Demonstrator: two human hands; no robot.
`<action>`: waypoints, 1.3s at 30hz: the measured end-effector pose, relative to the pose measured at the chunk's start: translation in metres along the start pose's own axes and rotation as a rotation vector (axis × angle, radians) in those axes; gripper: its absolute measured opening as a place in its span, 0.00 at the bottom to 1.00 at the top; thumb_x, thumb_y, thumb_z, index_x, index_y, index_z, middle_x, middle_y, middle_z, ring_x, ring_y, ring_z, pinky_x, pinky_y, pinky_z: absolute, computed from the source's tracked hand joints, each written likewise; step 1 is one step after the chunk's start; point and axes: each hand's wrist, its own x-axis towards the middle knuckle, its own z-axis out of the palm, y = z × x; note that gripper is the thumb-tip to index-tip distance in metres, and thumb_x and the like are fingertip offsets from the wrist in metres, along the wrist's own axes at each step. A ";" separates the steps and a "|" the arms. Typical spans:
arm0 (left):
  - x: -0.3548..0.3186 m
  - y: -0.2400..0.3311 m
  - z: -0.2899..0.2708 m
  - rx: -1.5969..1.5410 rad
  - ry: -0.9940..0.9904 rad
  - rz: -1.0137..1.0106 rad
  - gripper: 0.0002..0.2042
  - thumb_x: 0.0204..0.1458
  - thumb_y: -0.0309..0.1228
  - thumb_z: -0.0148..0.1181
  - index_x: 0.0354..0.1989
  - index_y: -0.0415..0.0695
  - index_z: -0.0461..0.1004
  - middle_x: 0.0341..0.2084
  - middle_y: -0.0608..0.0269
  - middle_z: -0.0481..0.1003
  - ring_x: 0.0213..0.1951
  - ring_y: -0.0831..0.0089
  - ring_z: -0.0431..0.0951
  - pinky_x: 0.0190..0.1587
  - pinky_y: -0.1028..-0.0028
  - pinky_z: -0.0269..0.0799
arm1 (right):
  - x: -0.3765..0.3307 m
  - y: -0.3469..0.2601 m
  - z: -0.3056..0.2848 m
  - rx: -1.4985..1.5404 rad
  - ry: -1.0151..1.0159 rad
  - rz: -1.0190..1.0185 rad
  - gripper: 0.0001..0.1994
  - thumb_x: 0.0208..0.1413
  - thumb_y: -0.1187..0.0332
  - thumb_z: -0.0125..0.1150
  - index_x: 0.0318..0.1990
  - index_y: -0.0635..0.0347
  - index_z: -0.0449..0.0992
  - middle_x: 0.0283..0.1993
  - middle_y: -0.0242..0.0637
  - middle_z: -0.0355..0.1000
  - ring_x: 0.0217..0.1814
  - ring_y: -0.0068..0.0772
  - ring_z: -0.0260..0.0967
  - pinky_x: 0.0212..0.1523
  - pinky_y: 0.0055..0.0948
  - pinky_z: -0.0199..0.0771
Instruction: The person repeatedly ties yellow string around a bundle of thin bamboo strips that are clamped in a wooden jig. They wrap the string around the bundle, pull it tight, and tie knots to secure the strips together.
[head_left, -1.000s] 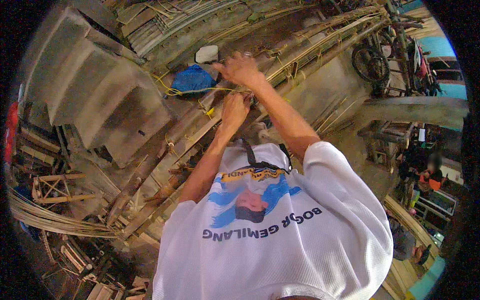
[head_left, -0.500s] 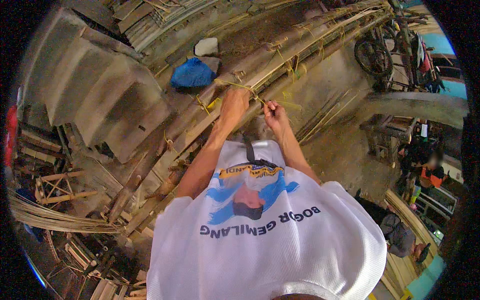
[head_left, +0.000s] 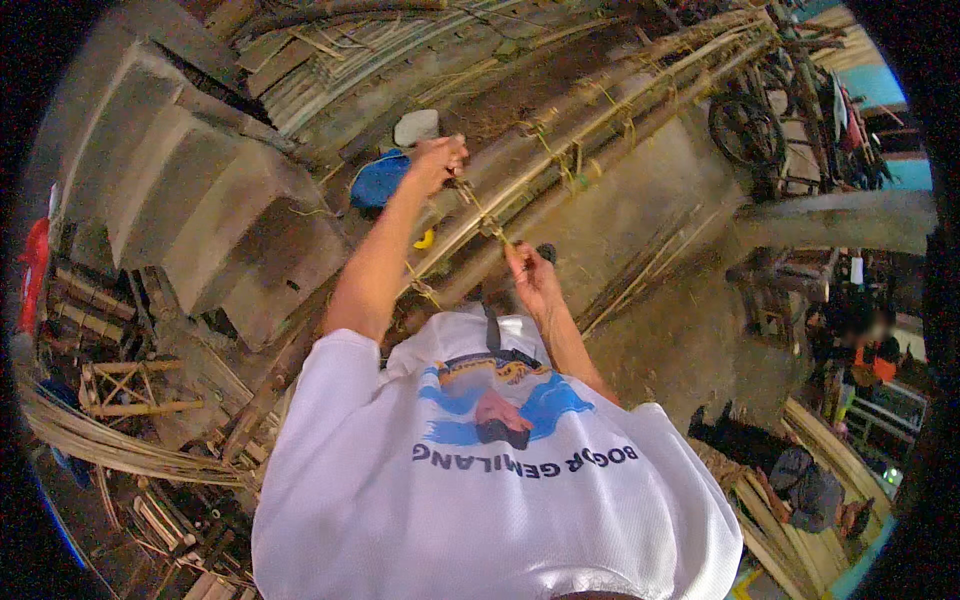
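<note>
A long bundle of bamboo poles and strips (head_left: 600,110) runs diagonally away to the upper right, bound at intervals with yellow cord (head_left: 488,220). My left hand (head_left: 438,165) is above the far side of the bundle, fingers closed; the cord seems to lead up to it. On the near side, my right hand (head_left: 535,280) pinches the other end of the cord, which crosses the strips between my hands. A small dark object (head_left: 546,252) shows just beyond my right hand; its kind is unclear. Under my left forearm sits a small yellow item (head_left: 424,239).
A blue bag (head_left: 378,182) and a pale stone block (head_left: 416,127) lie beyond the bundle. Concrete steps (head_left: 190,180) rise at left. Bundled bamboo strips (head_left: 120,435) and a small wooden frame (head_left: 140,388) are lower left. A bicycle wheel (head_left: 745,133) stands at right, people farther right.
My left hand has moved up and away, past the far side of the bundle, and my right hand has come lower and nearer. They are now farther apart, with the cord stretched between them.
</note>
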 end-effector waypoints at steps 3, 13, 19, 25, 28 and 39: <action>-0.040 0.086 0.059 1.289 0.202 -0.116 0.20 0.52 0.43 0.62 0.20 0.37 0.71 0.18 0.52 0.73 0.20 0.65 0.73 0.24 0.65 0.68 | 0.003 -0.053 -0.026 -1.077 0.082 -0.136 0.17 0.60 0.57 0.52 0.36 0.66 0.72 0.34 0.39 0.70 0.36 0.28 0.71 0.39 0.26 0.76; -0.019 -0.040 0.169 1.363 0.158 0.409 0.11 0.49 0.34 0.57 0.32 0.38 0.77 0.30 0.43 0.76 0.36 0.46 0.77 0.39 0.53 0.71 | 0.090 -0.132 -0.009 0.078 0.086 -0.155 0.11 0.57 0.61 0.55 0.31 0.59 0.72 0.27 0.35 0.69 0.26 0.33 0.68 0.34 0.37 0.77; -0.015 -0.054 0.180 1.139 0.124 0.385 0.13 0.52 0.34 0.51 0.40 0.41 0.76 0.35 0.45 0.76 0.39 0.47 0.76 0.42 0.57 0.71 | -0.044 -0.108 0.215 -1.130 -0.290 -1.156 0.08 0.58 0.72 0.51 0.42 0.62 0.75 0.39 0.39 0.74 0.37 0.40 0.74 0.42 0.41 0.77; -0.011 -0.061 0.168 1.013 0.135 0.598 0.13 0.53 0.36 0.50 0.43 0.44 0.73 0.41 0.47 0.74 0.46 0.51 0.73 0.49 0.59 0.67 | 0.041 -0.076 0.288 -2.966 -0.353 -0.890 0.16 0.61 0.60 0.47 0.54 0.49 0.72 0.43 0.42 0.75 0.44 0.50 0.74 0.45 0.47 0.72; -0.019 -0.052 0.174 1.042 0.180 0.477 0.09 0.51 0.32 0.51 0.31 0.40 0.75 0.28 0.45 0.75 0.36 0.45 0.74 0.39 0.56 0.69 | 0.094 -0.123 0.261 -2.907 -0.592 -0.970 0.12 0.61 0.61 0.49 0.49 0.52 0.71 0.35 0.44 0.75 0.40 0.47 0.73 0.40 0.43 0.72; -0.014 -0.041 0.168 1.108 0.168 0.532 0.10 0.50 0.32 0.55 0.29 0.36 0.77 0.25 0.40 0.74 0.31 0.46 0.76 0.33 0.55 0.69 | -0.017 -0.160 0.113 -0.409 -0.060 -0.605 0.08 0.62 0.70 0.50 0.29 0.56 0.62 0.22 0.29 0.55 0.22 0.23 0.56 0.32 0.27 0.71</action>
